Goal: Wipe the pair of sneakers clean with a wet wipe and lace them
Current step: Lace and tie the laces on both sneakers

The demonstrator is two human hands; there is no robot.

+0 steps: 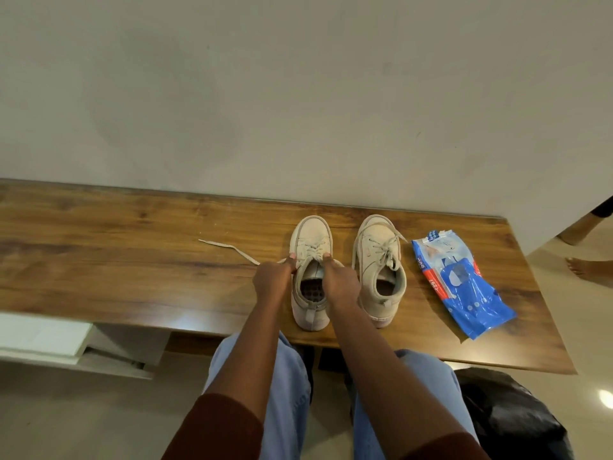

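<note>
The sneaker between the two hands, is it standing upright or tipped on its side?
Upright. The sneaker sits sole-down on the table, its opening facing up with the insole visible.

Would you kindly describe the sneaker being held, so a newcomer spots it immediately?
On the brown wooden table stand two beige canvas sneakers. It is the left sneaker, gripped by left hand and right hand, its loose lace trailing leftwards; the right sneaker neighbours the blue wet-wipe packet.
</note>
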